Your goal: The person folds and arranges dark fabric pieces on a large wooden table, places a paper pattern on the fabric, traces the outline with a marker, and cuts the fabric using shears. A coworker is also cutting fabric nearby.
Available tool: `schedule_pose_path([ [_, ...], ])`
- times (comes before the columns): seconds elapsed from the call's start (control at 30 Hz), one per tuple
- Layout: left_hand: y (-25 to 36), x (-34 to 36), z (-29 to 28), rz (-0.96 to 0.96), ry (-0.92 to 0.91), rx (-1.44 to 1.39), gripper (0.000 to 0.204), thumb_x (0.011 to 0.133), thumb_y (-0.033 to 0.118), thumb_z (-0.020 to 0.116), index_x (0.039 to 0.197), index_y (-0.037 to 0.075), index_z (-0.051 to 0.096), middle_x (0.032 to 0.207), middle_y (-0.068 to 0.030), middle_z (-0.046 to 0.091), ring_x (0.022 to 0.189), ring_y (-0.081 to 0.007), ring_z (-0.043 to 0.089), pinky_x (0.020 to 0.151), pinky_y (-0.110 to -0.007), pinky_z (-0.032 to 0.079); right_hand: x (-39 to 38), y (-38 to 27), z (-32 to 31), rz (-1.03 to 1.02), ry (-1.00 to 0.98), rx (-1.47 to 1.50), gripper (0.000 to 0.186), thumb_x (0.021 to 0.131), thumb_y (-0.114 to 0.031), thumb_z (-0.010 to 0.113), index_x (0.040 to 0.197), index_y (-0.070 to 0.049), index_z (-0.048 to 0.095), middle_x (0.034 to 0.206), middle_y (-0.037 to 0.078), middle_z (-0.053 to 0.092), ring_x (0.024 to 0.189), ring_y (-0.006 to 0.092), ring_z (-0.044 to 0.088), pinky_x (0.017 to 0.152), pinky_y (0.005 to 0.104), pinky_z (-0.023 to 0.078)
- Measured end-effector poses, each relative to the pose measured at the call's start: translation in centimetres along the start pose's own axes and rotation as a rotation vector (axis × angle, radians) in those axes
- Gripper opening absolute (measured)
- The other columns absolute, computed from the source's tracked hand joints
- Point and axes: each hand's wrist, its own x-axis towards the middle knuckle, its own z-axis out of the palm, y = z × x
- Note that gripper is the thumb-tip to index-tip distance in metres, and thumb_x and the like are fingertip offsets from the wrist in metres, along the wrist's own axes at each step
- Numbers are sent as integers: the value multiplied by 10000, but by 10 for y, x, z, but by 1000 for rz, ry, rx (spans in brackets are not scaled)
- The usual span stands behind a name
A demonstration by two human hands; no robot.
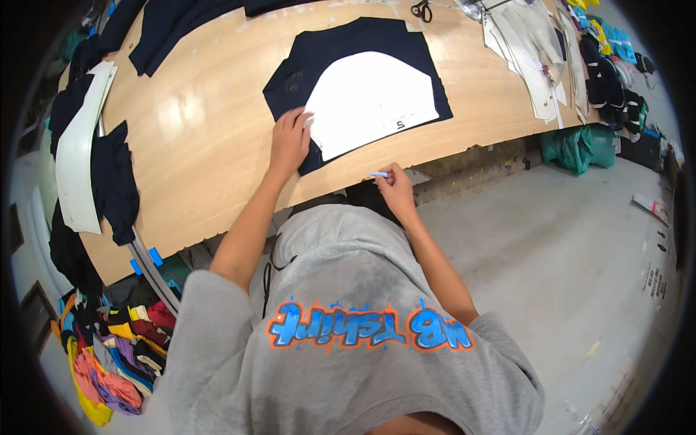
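Observation:
A white pattern piece [373, 98] with a curved top lies on dark navy fabric [348, 38] on the table. My left hand [291, 141] rests at the pattern's left edge, fingers laid out over the fabric and touching the edge. Just off the table's near edge, my right hand [396, 191] is closed around a small light-blue piece of tailor's chalk [378, 174]. The chalk's tip points left, apart from the fabric and the pattern. Faint pale marks show on the fabric's left part.
Black scissors [422, 10] lie at the table's far edge. White pattern sheets [518, 61] sit at the right; a long white pattern [81, 159] and dark fabric [114, 177] hang over the left. Coloured cloth [119, 359] is heaped low left, and a green bag [580, 148] stands right.

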Motion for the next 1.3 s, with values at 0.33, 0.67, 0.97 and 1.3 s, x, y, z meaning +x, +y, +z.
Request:
schedule_pose_path([
  [0.33, 35, -116, 0, -237, 43, 218, 496, 1078, 228, 676, 1552, 100, 609, 1662, -189, 484, 1526, -404, 438, 1273, -554, 352, 9, 29, -23, 94, -106, 42, 139, 1007, -77, 750, 1093, -24, 653, 870, 52, 684, 721, 112, 660, 650, 287, 576],
  [0.67, 26, -84, -4, -24, -68, 214, 585, 1087, 269, 646, 1651, 181, 520, 1788, -100, 368, 1646, -378, 303, 1346, -600, 245, 59, -42, 34, -393, -265, -73, 169, 1029, -108, 762, 1094, -3, 647, 875, 112, 705, 770, 186, 668, 719, 363, 543],
  [0.97, -8, -41, -13, 136, -248, 265, 625, 1104, 293, 612, 1710, 314, 461, 1838, -35, 302, 1697, -334, 216, 1391, -579, 150, 85, -77, 74, -544, -303, -170, 164, 1001, -82, 720, 1112, -9, 625, 1036, 210, 711, 926, 379, 716, 831, 457, 566],
  [1.3, -23, -27, -27, 101, -331, 164, 684, 1055, 383, 683, 1704, 324, 475, 1840, -30, 306, 1697, -338, 221, 1396, -566, 159, 78, -90, 90, -522, -261, -302, 189, 1006, -87, 698, 1164, -50, 601, 1076, 207, 684, 1021, 456, 693, 874, 551, 556],
])
